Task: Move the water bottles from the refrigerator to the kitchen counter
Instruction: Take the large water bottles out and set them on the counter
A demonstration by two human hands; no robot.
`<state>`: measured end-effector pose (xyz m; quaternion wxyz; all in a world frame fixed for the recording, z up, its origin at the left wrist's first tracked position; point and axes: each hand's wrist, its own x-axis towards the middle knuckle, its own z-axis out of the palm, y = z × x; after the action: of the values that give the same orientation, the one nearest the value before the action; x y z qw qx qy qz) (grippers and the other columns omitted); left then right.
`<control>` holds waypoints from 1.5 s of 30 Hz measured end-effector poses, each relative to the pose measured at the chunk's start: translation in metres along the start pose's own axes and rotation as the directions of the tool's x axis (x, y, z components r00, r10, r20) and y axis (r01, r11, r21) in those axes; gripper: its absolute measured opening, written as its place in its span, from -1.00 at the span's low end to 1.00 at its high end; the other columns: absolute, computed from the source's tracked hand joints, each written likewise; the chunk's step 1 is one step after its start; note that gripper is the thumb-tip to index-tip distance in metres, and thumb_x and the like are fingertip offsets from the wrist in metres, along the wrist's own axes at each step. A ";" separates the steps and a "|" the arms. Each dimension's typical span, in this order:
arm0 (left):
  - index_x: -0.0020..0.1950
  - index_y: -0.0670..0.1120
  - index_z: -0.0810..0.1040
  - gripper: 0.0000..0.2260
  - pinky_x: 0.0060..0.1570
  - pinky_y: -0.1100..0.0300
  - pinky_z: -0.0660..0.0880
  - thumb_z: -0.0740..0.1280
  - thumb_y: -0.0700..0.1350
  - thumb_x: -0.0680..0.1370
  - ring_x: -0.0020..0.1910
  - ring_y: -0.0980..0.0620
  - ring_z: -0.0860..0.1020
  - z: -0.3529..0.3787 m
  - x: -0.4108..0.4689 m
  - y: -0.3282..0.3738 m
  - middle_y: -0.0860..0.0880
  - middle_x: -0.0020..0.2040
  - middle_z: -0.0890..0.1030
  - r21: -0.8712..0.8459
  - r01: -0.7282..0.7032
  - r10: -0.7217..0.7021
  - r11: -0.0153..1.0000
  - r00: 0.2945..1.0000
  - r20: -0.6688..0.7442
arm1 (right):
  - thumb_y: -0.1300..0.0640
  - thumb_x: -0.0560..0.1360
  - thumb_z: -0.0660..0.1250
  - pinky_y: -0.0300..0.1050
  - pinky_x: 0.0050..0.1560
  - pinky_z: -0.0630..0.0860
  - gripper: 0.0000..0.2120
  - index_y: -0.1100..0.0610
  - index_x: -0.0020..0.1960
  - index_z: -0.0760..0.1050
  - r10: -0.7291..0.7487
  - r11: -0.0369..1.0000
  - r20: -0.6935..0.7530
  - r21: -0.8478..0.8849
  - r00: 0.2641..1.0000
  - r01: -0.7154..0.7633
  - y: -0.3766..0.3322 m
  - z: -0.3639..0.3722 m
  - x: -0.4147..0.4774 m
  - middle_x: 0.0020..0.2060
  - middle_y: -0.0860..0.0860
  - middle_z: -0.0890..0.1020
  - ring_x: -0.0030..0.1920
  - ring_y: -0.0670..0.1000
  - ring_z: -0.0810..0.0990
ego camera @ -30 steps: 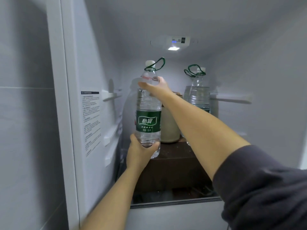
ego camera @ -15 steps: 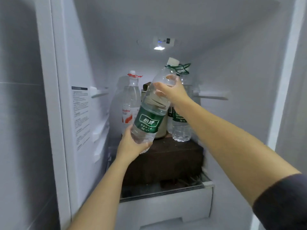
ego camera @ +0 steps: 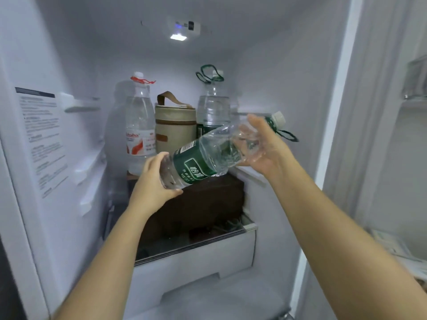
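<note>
Lifting the green-label bottle (ego camera: 196, 165) out of the refrigerator (ego camera: 69, 65) — tilted nearly flat, cap to the right, in the air just in front of the brown box (ego camera: 208, 199). Base held in the left hand (ego camera: 152, 181), grip curled round it; shoulder cradled in the right hand (ego camera: 265, 153), grip wrapped round the clear plastic, thumb up. Draw straight back, clear of the pouch (ego camera: 175, 128), the red-label bottle (ego camera: 138, 125) and the back bottle (ego camera: 212, 105). Mind the green loop (ego camera: 286, 135) — could snag. Turn upright before heading for the counter; 2 more to fetch.
</note>
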<state>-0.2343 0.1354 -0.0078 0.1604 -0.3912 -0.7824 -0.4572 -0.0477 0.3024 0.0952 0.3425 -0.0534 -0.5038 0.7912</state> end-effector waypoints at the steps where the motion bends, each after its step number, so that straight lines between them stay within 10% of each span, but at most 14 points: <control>1: 0.45 0.06 0.27 -0.15 0.29 -0.05 0.40 0.62 -0.13 0.27 0.36 -0.03 0.36 0.002 -0.001 0.001 0.04 0.44 0.27 0.010 -0.005 0.005 1.000 1.000 -0.008 | 0.14 0.35 0.49 0.05 -0.20 0.61 -0.88 0.13 -0.30 0.59 0.020 0.999 -0.003 0.036 1.000 -0.020 0.001 -0.002 -0.006 -0.13 0.04 0.63 -0.03 0.07 0.62; 7: 0.42 0.08 0.29 -0.16 0.25 -0.08 0.43 0.64 -0.13 0.24 0.33 -0.05 0.38 0.001 -0.007 0.008 0.05 0.40 0.31 0.030 -0.042 0.042 0.999 0.999 -0.015 | 0.14 0.46 0.39 0.27 -0.05 0.59 -0.69 0.00 -0.47 0.60 -0.034 0.999 0.038 0.041 0.999 0.032 0.005 -0.015 -0.034 -0.33 -0.07 0.70 -0.10 0.07 0.65; 12: 0.43 0.07 0.31 -0.14 0.25 -0.09 0.44 0.65 -0.13 0.21 0.29 -0.04 0.41 0.002 -0.023 0.022 0.06 0.38 0.32 0.002 -0.089 0.089 0.996 0.995 -0.038 | 0.13 0.46 0.40 0.19 -0.20 0.63 -0.93 0.01 -0.17 0.53 -0.092 0.995 0.027 0.029 0.995 0.091 -0.003 -0.027 -0.057 -0.16 -0.06 0.66 -0.15 0.04 0.67; 21: 0.45 0.02 0.31 -0.15 0.23 -0.09 0.43 0.63 -0.12 0.24 0.27 -0.07 0.44 0.008 -0.075 0.076 0.00 0.38 0.34 0.027 -0.197 0.198 0.980 0.979 -0.045 | 0.12 0.36 0.46 0.24 -0.05 0.54 -0.78 -0.01 -0.04 0.51 -0.163 0.986 0.012 0.029 0.987 0.163 -0.030 -0.059 -0.132 -0.07 -0.02 0.62 -0.10 0.05 0.64; 35: 0.43 0.06 0.34 -0.09 0.10 -0.19 0.45 0.66 -0.13 0.16 0.20 -0.14 0.51 0.047 -0.211 0.183 0.02 0.35 0.37 -0.067 -0.301 0.303 0.951 0.953 0.013 | 0.22 0.36 0.46 -0.11 -0.27 0.64 -0.82 0.05 -0.11 0.52 -0.252 0.965 -0.131 0.046 0.959 0.259 -0.090 -0.131 -0.315 -0.13 0.05 0.63 -0.24 0.01 0.68; 41: 0.43 0.11 0.32 -0.14 0.08 -0.07 0.46 0.64 -0.05 0.21 0.19 -0.14 0.50 0.073 -0.256 0.220 0.06 0.36 0.36 -0.148 -0.270 0.292 0.952 0.943 0.162 | 0.12 0.25 0.57 0.27 0.29 0.41 -0.74 0.01 -0.12 0.57 -0.202 0.979 -0.286 -0.053 0.937 0.195 -0.110 -0.170 -0.367 0.01 0.05 0.64 -0.02 0.09 0.63; 45: 0.42 0.24 0.26 -0.12 0.16 -0.12 0.46 0.62 0.02 0.21 0.22 -0.13 0.49 0.101 -0.272 0.236 0.13 0.35 0.35 -0.196 -0.272 0.319 0.942 0.906 0.277 | 0.12 0.50 0.36 0.27 0.07 0.51 -0.95 0.00 -0.12 0.50 -0.192 0.981 -0.407 -0.079 0.893 0.175 -0.119 -0.194 -0.395 0.01 0.03 0.60 -0.12 0.04 0.68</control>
<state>0.1307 0.1588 -0.0876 0.0749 -0.5823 -0.6920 -0.4200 0.3936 0.2451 -0.0029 0.5131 -0.1785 -0.4385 0.7159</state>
